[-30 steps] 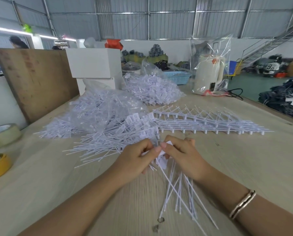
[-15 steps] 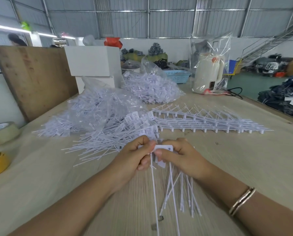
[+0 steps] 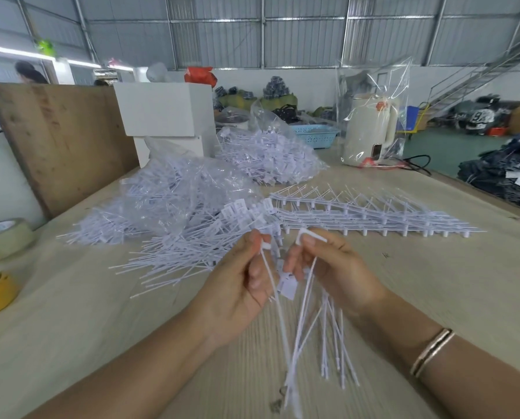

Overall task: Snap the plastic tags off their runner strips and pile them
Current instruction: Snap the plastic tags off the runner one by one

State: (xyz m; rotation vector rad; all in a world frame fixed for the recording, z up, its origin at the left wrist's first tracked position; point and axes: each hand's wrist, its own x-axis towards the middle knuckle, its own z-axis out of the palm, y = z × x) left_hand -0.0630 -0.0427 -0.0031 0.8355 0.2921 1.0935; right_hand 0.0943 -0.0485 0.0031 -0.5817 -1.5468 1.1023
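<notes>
White plastic, no legible writing: the left hand (image 3: 240,285) pinches one long-tailed tag (image 3: 278,309), the right hand (image 3: 337,273) grips the runner strip (image 3: 308,235) above the table (image 3: 71,328); the pile (image 3: 192,249) lies just beyond.

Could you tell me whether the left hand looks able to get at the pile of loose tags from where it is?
Probably yes: the left hand is just in front of the pile of loose tags with nothing between them, though its grip already pinches one tag.

Loose tags (image 3: 192,249) lie piled left of the runner strips (image 3: 373,219) on the table (image 3: 449,297).
</notes>
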